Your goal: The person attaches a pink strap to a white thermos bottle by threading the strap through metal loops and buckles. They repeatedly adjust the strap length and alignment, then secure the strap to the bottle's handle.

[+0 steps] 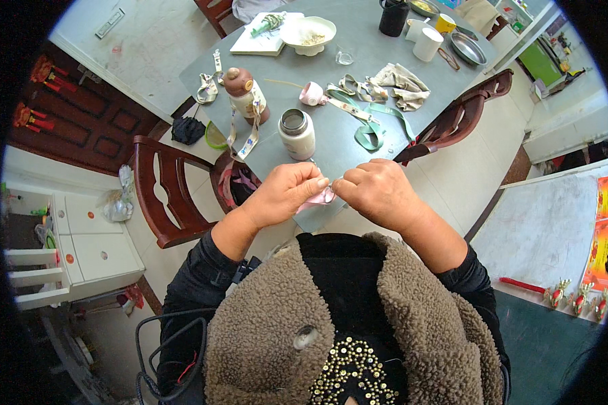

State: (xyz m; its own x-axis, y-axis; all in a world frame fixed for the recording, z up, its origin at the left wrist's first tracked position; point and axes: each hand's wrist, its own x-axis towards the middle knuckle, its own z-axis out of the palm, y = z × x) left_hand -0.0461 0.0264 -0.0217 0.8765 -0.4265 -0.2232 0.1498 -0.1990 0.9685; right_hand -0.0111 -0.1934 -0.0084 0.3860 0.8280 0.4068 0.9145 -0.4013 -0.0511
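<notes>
Both hands meet in front of my chest, just off the table's near edge. Between thumb and curled fingers, my left hand (290,192) pinches a small pink piece (315,200), whose kind I cannot make out. My right hand (378,192) is closed right beside it, its fingertips at the pink piece's edge; what they grip is hidden. Just beyond the hands stands an uncapped white thermos bottle (297,137), its steel mouth showing. A pink bottle lid (312,94) with a thin straw lies behind it. Green straps (370,135) spread out to the right.
A brown bottle with a strap (246,98) stands left on the grey table (290,71). Farther back are a white footed bowl (309,34), a small glass (344,55), a crumpled cloth (404,86) and white cups (427,44). Wooden chairs (165,189) flank the table.
</notes>
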